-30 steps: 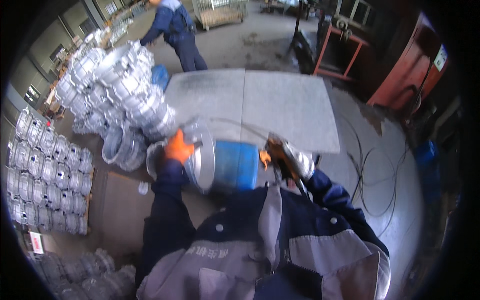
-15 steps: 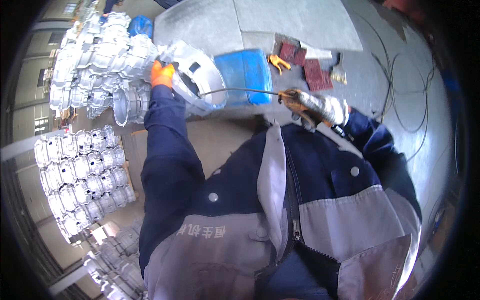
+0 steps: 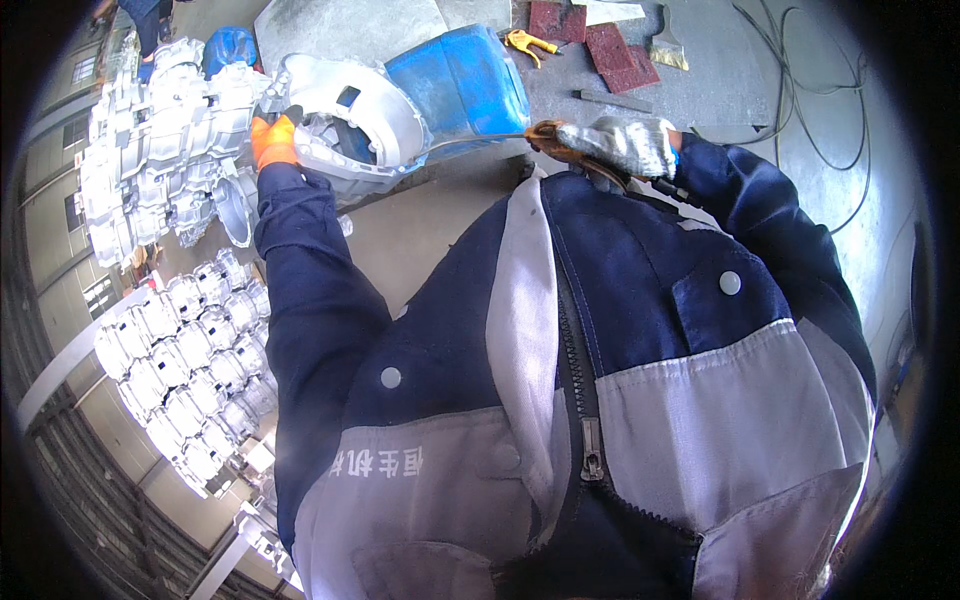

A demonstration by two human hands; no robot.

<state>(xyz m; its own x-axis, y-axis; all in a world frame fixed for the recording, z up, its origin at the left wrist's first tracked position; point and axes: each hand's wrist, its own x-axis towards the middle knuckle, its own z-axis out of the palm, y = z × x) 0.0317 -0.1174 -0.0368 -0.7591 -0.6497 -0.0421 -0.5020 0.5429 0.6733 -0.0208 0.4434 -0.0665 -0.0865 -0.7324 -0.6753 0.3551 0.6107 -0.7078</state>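
Observation:
A large silver cast-metal housing (image 3: 405,128), with a wide round opening, is tilted in front of me at the upper left. My left hand (image 3: 275,142), in an orange glove with dark fingertips, grips the housing's left edge. In a whitish-grey glove, my right hand (image 3: 630,147) is closed round an air blow gun (image 3: 548,134) with a worn brownish body. Its long thin tube (image 3: 478,140) runs left across the front of a blue plastic jerrycan (image 3: 460,85) to the housing's right rim. I cannot tell exactly where the tip lies.
Stacked silver castings (image 3: 150,140) stand left, with more rows (image 3: 195,365) below. On the grey work surface (image 3: 560,95) lie a yellow blow gun (image 3: 530,45), dark red pads (image 3: 620,58), a brush (image 3: 668,45) and a dark bar (image 3: 612,100). Hose (image 3: 790,100) loops right. Another person's legs (image 3: 148,30) show far left.
My view has shifted, so most things sit higher. The housing has come nearer me relative to the jerrycan. The tube's tip, earlier visible at the opening, is now at the right rim.

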